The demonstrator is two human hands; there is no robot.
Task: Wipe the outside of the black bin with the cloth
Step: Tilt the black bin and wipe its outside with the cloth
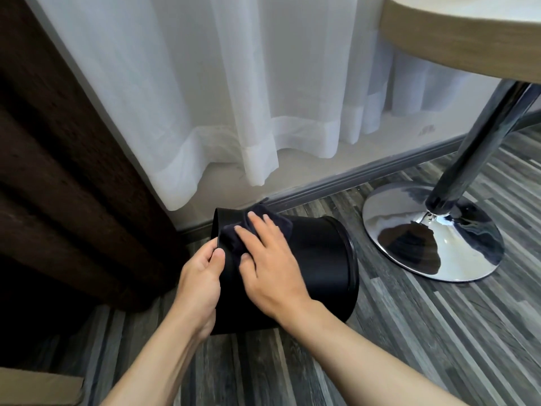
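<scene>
The black bin (322,259) lies tipped on its side on the wood-pattern floor, its rim toward the left and its base toward the right. My left hand (199,282) grips the bin's rim, thumb on the outside. My right hand (269,259) lies flat with fingers spread, pressing a dark cloth (260,227) against the upper side wall of the bin. Part of the cloth is hidden under my palm.
A chrome table base (433,232) and its slanted pole (480,148) stand right of the bin, under a round wooden tabletop (456,33). White sheer curtains (234,98) hang behind, a dark brown drape (58,171) at left, a grey skirting board (351,177) along the wall.
</scene>
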